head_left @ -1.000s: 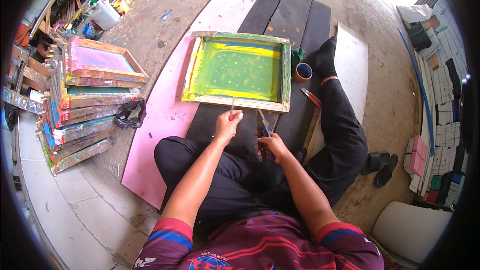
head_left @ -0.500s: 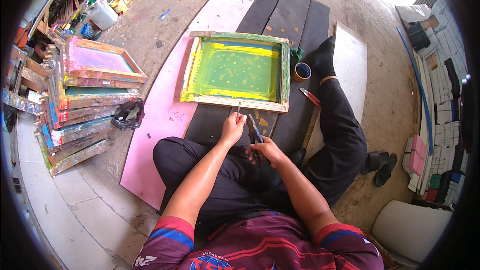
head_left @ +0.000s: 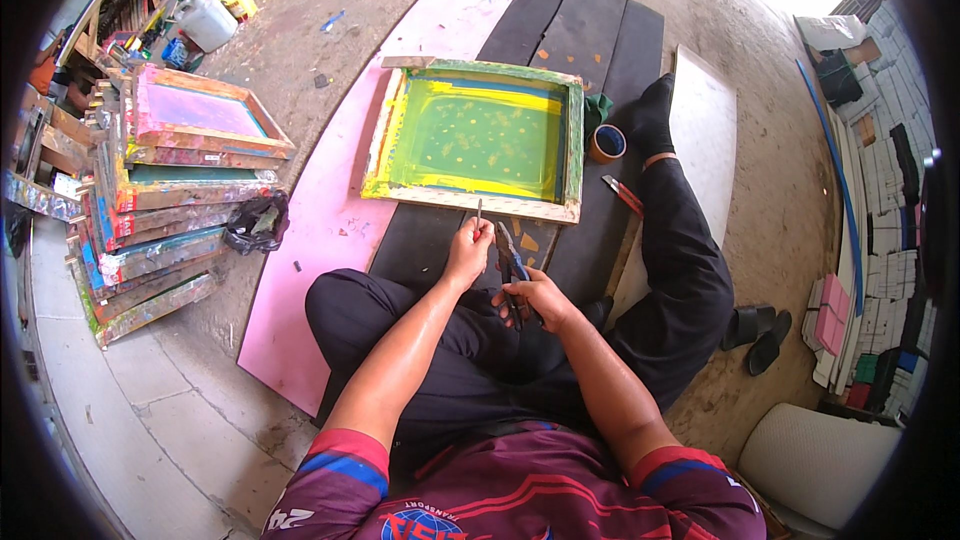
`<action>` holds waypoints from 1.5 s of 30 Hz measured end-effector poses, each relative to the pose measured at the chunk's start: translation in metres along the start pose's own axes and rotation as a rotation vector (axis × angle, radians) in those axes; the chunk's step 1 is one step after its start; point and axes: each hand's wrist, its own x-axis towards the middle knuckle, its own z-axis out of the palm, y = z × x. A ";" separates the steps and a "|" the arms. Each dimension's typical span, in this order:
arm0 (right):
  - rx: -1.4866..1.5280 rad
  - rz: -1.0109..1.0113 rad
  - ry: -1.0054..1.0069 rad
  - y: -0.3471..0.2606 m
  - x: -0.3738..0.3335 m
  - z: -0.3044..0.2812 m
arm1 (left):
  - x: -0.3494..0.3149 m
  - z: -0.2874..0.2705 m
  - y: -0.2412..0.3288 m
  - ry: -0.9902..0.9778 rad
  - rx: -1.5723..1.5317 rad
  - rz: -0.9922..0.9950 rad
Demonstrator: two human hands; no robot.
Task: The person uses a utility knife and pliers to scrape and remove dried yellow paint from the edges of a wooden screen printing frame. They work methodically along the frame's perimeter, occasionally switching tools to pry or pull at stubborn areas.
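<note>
My left hand (head_left: pixel 468 258) is closed on a thin, pointed metal piece (head_left: pixel 479 208), whose exact kind I cannot make out. Its tip points up toward the near edge of a wooden screen-printing frame (head_left: pixel 475 202) with green mesh and yellow tape. Wrapped around the handles of a pair of pliers (head_left: pixel 514 258) is my right hand (head_left: pixel 540 302). The plier jaws point up beside my left fingers; whether they touch them is hard to see. Both hands are above my lap, just nearer than the frame.
Black boards (head_left: pixel 570 30) and a pink board (head_left: pixel 300 310) lie under the frame. To its right are a tape roll (head_left: pixel 607 144), a red utility knife (head_left: pixel 624 196) and a dark green cloth (head_left: pixel 598 108). Stacked frames (head_left: pixel 160 230) stand at left, with a black plastic bag (head_left: pixel 258 225) beside them.
The pliers have turned slightly in my right hand, and their jaws sit a little higher beside my left fingers. My left hand keeps its hold on the metal piece.
</note>
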 end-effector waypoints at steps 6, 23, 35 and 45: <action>0.011 0.021 0.056 -0.009 -0.010 0.007 | 0.002 -0.006 0.001 0.005 -0.009 0.023; -0.227 -0.108 0.483 -0.007 0.030 -0.035 | 0.067 -0.174 0.035 1.042 -0.431 -0.400; -0.208 -0.050 0.580 -0.005 0.054 -0.023 | 0.064 -0.169 0.019 0.995 -0.360 -0.442; 0.139 0.011 0.372 -0.010 0.036 -0.037 | 0.039 -0.099 0.035 0.701 -0.260 -0.363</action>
